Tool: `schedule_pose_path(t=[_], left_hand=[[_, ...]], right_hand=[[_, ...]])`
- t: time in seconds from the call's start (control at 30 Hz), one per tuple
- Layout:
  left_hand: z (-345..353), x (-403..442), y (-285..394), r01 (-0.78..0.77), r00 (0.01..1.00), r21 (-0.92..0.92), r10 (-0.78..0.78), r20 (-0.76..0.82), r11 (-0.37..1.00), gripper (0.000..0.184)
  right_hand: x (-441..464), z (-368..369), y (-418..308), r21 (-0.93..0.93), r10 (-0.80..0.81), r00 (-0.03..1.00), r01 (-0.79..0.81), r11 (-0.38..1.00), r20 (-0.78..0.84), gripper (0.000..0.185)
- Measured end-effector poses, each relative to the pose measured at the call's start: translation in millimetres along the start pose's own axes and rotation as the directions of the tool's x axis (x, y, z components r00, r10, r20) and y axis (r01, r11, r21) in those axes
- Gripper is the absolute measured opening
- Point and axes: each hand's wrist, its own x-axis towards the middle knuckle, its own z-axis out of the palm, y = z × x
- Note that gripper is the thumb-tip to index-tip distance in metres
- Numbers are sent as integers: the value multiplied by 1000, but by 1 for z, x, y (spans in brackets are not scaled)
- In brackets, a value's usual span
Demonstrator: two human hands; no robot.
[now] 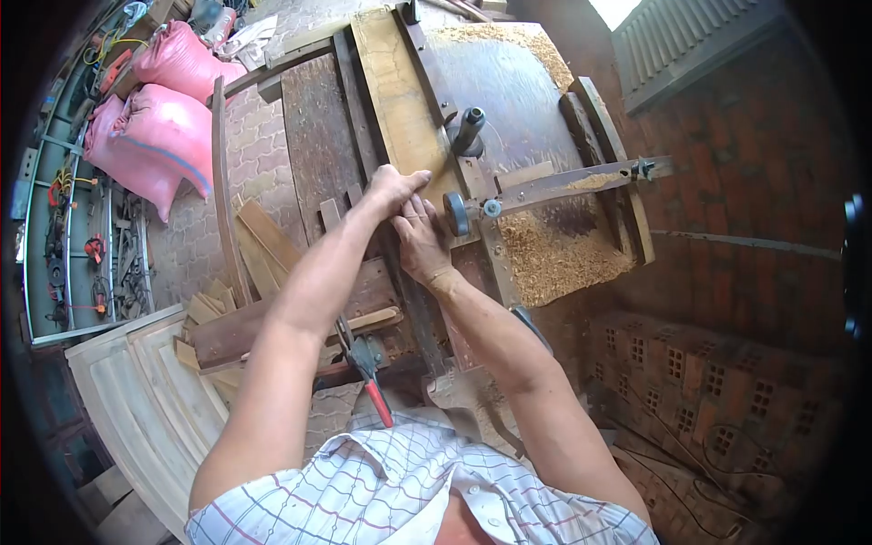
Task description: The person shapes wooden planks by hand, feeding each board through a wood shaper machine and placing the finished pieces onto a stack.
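Note:
My left hand [392,191] is closed in a fist, its thumb sticking out to the right, over the near end of a long yellowish panel [404,100]. Just below and touching it is my right hand [423,241], fingers bent and pressed together. Whatever lies under the fingers of both hands is hidden. A black round knob [455,214] sits right beside my right hand, on a bar [568,185] running to the right. Beyond it a dark upright spindle [469,130] rises from the machine table [495,77].
Sawdust and shavings [554,259] cover the table's right side. A red-handled clamp [372,377] hangs between my forearms. At left are pink sacks [168,127], loose wood strips [263,245], a pale panelled door [145,381] and a tool rack [68,218]. A brick wall [727,182] stands at right.

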Motion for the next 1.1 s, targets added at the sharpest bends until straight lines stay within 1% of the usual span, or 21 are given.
schedule_pose_path(t=[0.07, 0.1, 0.2, 0.27, 0.33, 0.37, 0.43, 0.53, 0.6, 0.67, 0.77, 0.83, 0.87, 0.93, 0.97, 1.03, 1.1], left_hand=[[6, -5, -7, 2, 997, 60, 3, -81, 998, 50], [4, 2, -6, 7, 997, 61, -2, -83, 998, 50], [-4, 14, 0, 82, 995, -144, -74, 62, 986, 48], [-9, 29, 2, 71, 996, -149, -63, 56, 986, 46], [-12, 41, 5, 40, 998, -158, -31, 62, 987, 42], [-13, 43, 5, 48, 997, -153, -37, 71, 987, 42], [-18, 44, 15, 99, 992, -220, -80, 96, 970, 39], [-27, 65, 27, 115, 991, -277, -90, 100, 954, 36], [-33, 86, 31, 134, 989, -339, -106, 99, 931, 32], [-39, 105, 30, 148, 987, -330, -118, 109, 932, 32], [-50, 121, 42, 145, 987, -334, -110, 121, 931, 33], [-57, 127, 51, 104, 994, -303, -87, 70, 947, 34], [-59, 133, 53, 81, 996, -290, -71, 44, 954, 35], [-65, 163, 47, 73, 997, -317, -64, 40, 946, 35], [-68, 180, 43, 73, 997, -329, -65, 36, 941, 36], [-73, 213, 48, 42, 999, -353, -37, 21, 935, 37], [-80, 236, 48, 66, 998, -331, -56, 38, 941, 37]], right_hand=[[0, 3, 0, 18, -2, 1000, 3, 1000, -23, 39], [5, 5, 5, 27, -16, 999, 17, 999, -46, 37], [12, 17, 14, 64, 1, 997, 4, 998, -74, 33], [39, 26, 23, 83, -18, 990, 30, 996, -138, 30], [51, 29, 26, 53, -9, 989, 17, 998, -146, 29], [52, 30, 25, 24, 0, 989, 3, 1000, -148, 28], [57, 30, 27, -11, 11, 988, -13, 1000, -153, 27], [86, 33, 37, -67, 19, 997, -24, 997, -74, 23], [111, 32, 42, -49, 29, 996, -33, 998, -80, 23], [120, 37, 44, -5, 65, 997, -65, 998, -52, 25], [137, 45, 50, -33, 74, 996, -76, 997, -49, 26], [152, 50, 54, -57, 71, 996, -75, 996, -58, 27], [161, 52, 56, -34, 65, 995, -67, 997, -69, 27], [177, 57, 62, 10, 45, 995, -44, 999, -88, 28], [185, 59, 64, -2, 40, 995, -40, 999, -90, 28], [211, 65, 76, 6, 41, 997, -40, 999, -58, 28], [236, 67, 65, 13, 25, 999, -24, 1000, -43, 28]])
